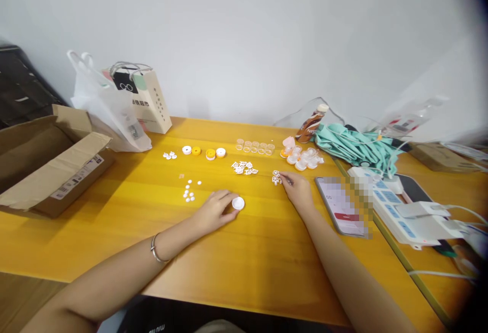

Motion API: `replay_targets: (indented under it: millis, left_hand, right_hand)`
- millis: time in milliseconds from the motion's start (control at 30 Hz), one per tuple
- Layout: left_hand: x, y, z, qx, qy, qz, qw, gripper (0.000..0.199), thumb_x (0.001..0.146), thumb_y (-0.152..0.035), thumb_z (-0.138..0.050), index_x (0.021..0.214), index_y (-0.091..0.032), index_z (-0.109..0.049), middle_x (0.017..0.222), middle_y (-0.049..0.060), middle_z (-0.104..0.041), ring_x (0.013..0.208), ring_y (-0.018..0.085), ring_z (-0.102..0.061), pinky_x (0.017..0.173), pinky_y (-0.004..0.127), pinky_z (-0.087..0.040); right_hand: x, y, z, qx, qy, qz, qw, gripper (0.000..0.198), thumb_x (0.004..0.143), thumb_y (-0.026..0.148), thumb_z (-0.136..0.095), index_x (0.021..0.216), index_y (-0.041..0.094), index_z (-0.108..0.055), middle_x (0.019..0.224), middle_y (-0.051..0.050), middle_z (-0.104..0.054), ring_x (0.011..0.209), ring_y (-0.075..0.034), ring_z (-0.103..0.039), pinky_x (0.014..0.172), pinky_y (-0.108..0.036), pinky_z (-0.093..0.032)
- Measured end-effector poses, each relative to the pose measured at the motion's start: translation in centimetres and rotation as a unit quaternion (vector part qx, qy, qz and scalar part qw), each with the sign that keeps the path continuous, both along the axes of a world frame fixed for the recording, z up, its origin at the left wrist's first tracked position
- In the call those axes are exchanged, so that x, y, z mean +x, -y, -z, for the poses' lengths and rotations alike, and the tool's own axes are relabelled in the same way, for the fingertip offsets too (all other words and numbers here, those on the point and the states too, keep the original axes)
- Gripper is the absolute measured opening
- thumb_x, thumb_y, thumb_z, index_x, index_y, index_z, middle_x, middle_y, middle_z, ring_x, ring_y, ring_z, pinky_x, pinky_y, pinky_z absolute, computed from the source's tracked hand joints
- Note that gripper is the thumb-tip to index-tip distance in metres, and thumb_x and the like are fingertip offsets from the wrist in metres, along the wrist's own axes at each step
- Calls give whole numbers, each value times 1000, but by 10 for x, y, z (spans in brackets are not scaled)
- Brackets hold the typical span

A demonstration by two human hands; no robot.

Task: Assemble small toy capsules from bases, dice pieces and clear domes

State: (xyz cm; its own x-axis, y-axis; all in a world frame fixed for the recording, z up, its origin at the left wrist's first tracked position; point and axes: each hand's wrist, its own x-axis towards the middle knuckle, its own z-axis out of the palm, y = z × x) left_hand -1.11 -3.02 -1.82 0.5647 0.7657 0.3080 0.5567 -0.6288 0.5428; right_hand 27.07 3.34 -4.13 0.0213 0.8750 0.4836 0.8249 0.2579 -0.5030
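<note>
My left hand (218,212) rests on the table with thumb and fingers around a small white round cap (238,203), its hollow side up. My right hand (298,190) reaches to a small group of white openwork plastic pieces (275,177); its fingertips are pinched together at the group's edge, and what lies between them is too small to make out. A larger heap of white openwork pieces (243,168) lies between the hands, farther back. Several small white discs (186,194) are scattered left of my left hand.
Behind stand white and yellow round caps (210,154), clear rings (254,147) and a cluster of clear-and-orange parts (301,157). A phone (337,206) and a power strip (392,206) lie right. A cardboard box (82,175), bags (154,99) and a brown bottle (310,125) border the table.
</note>
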Motion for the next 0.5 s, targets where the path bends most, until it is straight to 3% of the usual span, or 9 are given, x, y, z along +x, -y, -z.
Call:
replay_targets:
  millis: [200, 367, 433, 500]
  left_hand:
    - [0, 0, 0, -5, -2, 0, 1000, 30, 80, -23, -52, 109, -19, -55, 91, 6, -59, 84, 18, -54, 77, 31, -41]
    - [-2, 1, -2, -22, 26, -20, 999, 44, 78, -32, -57, 120, -20, -49, 97, 7, -58, 88, 20, -54, 82, 34, -41]
    - [-2, 2, -4, -44, 72, -38, 996, 57, 76, -38, -60, 127, -22, -42, 103, 8, -57, 94, 21, -53, 85, 36, -41]
    - [-1, 5, -6, -90, 154, -45, 983, 56, 77, -38, -60, 127, -22, -43, 104, 8, -58, 94, 20, -54, 86, 36, -42]
  right_hand:
    - [-2, 1, -7, 38, -28, 27, 999, 24, 79, 34, -51, 84, 20, -69, 87, -8, -72, 81, -24, -65, 81, -42, -45]
    - [-26, 20, -18, 52, -177, 32, 982, 27, 78, 39, -53, 91, 20, -68, 91, -7, -71, 83, -23, -64, 79, -38, -48]
    - [-45, 35, -19, 50, -196, -4, 979, 24, 79, 37, -54, 93, 22, -67, 89, -5, -71, 81, -22, -65, 77, -37, -49]
    - [-63, 51, -17, 65, -150, -94, 982, 20, 80, 32, -54, 97, 27, -65, 92, -3, -70, 84, -21, -64, 80, -37, -48]
